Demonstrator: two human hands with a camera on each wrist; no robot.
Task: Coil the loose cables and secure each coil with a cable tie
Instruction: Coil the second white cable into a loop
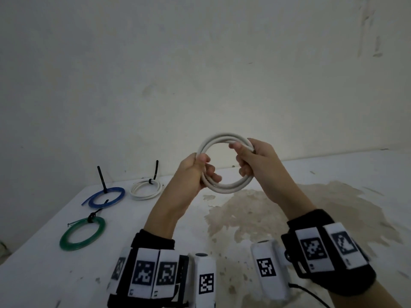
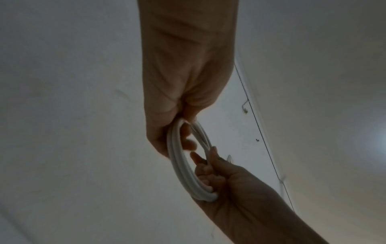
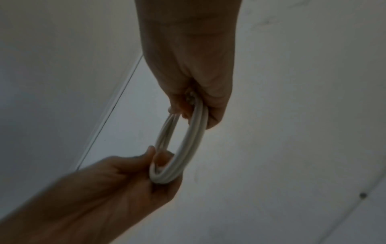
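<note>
A white cable coil (image 1: 229, 188) of several turns is held up in the air above the table, in front of the wall. My left hand (image 1: 200, 172) grips its left side, fingers curled through the ring. My right hand (image 1: 246, 158) grips its upper right side, fingers curled round the strands. In the left wrist view the coil (image 2: 179, 166) shows edge-on between both hands. The right wrist view shows the same coil (image 3: 188, 140) as a narrow oval. No cable tie shows on this coil.
On the white table (image 1: 66, 274) at the left lie three tied coils: a blue one (image 1: 106, 197), a white one (image 1: 145, 188) and a green one (image 1: 82, 233), each with a black tie. A brownish stain (image 1: 266, 210) covers the table's middle.
</note>
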